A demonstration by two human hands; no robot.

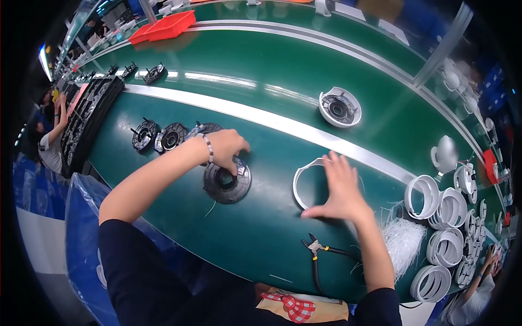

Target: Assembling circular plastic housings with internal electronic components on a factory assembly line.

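Observation:
My left hand (225,150) reaches over a black round part (227,191) with a central opening. Its bent fingers and thumb are at the part's upper side, the thumb by a raised piece near the opening. To the right, my right hand (343,187) spans a white ring (298,187), fingertips at its far edge and thumb at its near edge. The palm hides the ring's right side. Similar black round parts (144,135) stand in a row beyond my left forearm. Below my right hand lie cutting pliers (315,249) with black handles, jaws apart.
A white housing (341,107) with a black core sits on the far green strip. White rings (431,283) are stacked at right, beside a heap of white strands (403,242). Red trays (169,25) stand far left. A co-worker's arm (58,117) is by a black rack (92,117).

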